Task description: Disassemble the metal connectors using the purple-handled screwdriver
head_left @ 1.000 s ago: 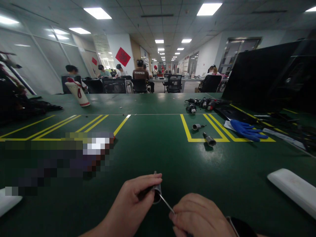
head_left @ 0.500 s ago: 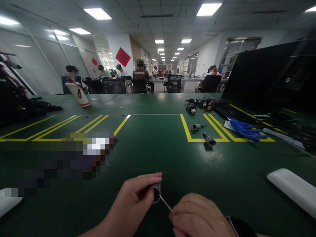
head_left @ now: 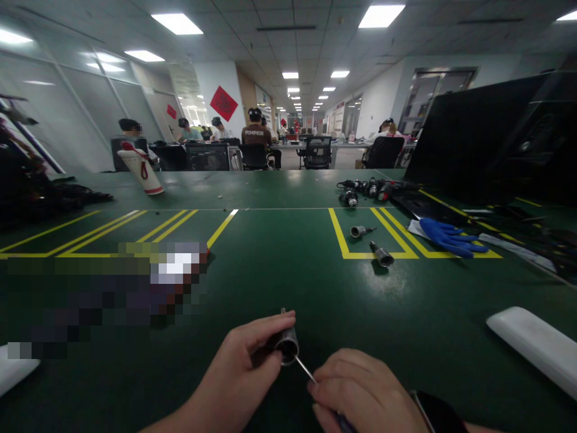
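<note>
Near the front middle, my left hand is closed round a cup-shaped metal part. Its open mouth faces me and to the right, and a thin stem shows above my fingers at its far end. My right hand grips a thin-shafted screwdriver, its dark handle mostly hidden in the palm. The shaft's tip is at the lower rim of the cup's mouth; whether it touches inside cannot be seen.
Two similar metal parts, one farther and one nearer, lie by yellow tape. Blue glove, black tools and monitor stand right. A white rounded object is at right; a cream cup and blurred-out object left.
The cup-shaped part has tilted, so its mouth and the stem show more. My right hand has shifted slightly up and left, and more of the screwdriver's dark handle shows.
</note>
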Demonstrator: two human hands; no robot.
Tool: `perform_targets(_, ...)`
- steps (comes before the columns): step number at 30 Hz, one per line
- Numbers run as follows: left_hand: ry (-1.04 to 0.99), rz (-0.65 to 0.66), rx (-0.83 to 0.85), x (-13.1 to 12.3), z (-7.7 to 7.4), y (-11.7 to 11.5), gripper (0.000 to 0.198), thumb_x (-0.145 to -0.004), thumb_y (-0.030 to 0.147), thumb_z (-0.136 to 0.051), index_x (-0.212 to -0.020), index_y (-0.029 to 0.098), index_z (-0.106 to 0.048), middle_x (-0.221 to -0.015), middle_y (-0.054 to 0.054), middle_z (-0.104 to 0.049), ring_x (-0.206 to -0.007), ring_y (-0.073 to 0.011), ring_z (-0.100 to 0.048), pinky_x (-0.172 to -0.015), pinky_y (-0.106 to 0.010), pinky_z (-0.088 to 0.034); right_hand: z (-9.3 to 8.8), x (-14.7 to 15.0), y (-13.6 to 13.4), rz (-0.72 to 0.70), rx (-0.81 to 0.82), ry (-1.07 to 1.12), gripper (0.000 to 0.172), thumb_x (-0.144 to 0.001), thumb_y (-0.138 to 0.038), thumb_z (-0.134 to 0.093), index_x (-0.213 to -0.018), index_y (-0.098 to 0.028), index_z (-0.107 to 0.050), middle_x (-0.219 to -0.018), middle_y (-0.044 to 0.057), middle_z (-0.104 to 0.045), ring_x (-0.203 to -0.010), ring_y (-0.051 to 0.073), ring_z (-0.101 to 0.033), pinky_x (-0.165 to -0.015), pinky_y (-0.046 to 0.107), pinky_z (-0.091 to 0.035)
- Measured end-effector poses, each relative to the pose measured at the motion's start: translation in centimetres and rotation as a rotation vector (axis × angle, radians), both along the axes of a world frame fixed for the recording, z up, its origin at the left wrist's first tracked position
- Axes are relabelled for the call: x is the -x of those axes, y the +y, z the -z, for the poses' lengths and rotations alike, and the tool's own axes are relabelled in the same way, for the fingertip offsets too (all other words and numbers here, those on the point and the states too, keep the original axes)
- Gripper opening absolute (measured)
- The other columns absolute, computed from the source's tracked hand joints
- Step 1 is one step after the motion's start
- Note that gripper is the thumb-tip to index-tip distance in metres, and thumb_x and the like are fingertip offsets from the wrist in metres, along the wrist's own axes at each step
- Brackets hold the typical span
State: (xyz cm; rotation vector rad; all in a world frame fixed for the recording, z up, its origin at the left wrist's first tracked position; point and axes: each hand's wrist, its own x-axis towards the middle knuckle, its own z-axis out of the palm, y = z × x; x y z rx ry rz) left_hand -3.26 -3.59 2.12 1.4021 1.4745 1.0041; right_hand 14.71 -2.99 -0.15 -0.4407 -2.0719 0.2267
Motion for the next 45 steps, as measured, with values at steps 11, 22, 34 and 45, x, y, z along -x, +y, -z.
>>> perform_targets(11,-0.169,-0.026,0.069,-0.5,-0.7,0.0,0.025,-0.060,0.009,-0.060,-0.085,0.016,-0.064,-0.104,-0.009,-0.069,-0.092,-0.0219,-0.066,-0.077,-0.031,-0.055,-1.1,-1.0,0.3,-0.054,0.279,-0.013,0.020,-0.077,-0.004,-0.047,-0.088,-0.017,-0.058,-0.071,0.004,-0.068,-0.063,0.012,-0.063,-0.060,0.021,-0.051)
perform_targets(22,-0.059,-0.004,-0.029,-0.4,-1.1,0.1,0.023,-0.061,0.013,-0.059,-0.082,0.017,-0.069,-0.086,-0.005,-0.066,-0.075,-0.0173,-0.065,-0.068,-0.026,-0.055,-0.7,-1.0,0.3,-0.080,0.236,0.032,0.022,-0.075,-0.002,-0.049,-0.088,-0.017,-0.059,-0.071,0.003,-0.069,-0.063,0.012,-0.064,-0.060,0.020,-0.052)
perform_targets(34,-0.040,0.028,-0.065,-0.6,-1.3,0.2,0.024,-0.062,0.010,-0.057,-0.076,0.019,-0.074,-0.087,-0.006,-0.067,-0.076,-0.0172,-0.066,-0.066,-0.024,-0.056,-1.0,-1.0,0.2,-0.074,0.220,0.021,0.023,-0.073,0.000,-0.048,-0.086,-0.016,-0.059,-0.070,0.003,-0.070,-0.061,0.012,-0.064,-0.059,0.020,-0.052)
perform_targets(45,-0.003,0.034,-0.085,-0.3,-1.2,0.1,0.027,-0.063,0.008,-0.056,-0.080,0.020,-0.074,-0.091,-0.006,-0.067,-0.082,-0.0181,-0.066,-0.069,-0.023,-0.056,-1.2,-1.2,0.1,-0.030,0.224,-0.023,0.020,-0.074,-0.002,-0.047,-0.079,-0.017,-0.058,-0.065,0.002,-0.068,-0.057,0.011,-0.062,-0.054,0.018,-0.049)
